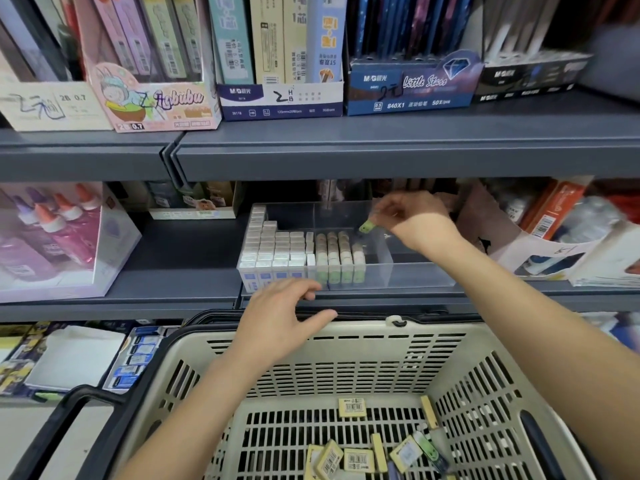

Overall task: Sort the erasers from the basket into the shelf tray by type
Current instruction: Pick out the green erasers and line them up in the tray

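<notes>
Setting: shop shelving, grey shelf [180, 251] across mid-frame.
Basket: beige slatted basket [346, 372], bottom of frame; loose erasers [353, 407] on its floor, lower centre-right.
Left hand [277, 320]: centre frame, over the basket's far rim, fingers loosely spread, holding nothing; rim contact cannot be told.
Tray: clear tray [408, 271] on the shelf; white erasers [277, 251] in the left compartment, green-sleeved erasers [337, 254] in rows beside them.
Right hand [412, 216]: above the tray, right of centre, pinching a small green eraser [366, 226] behind those rows.
Top of frame: pencil boxes [280, 95].
</notes>
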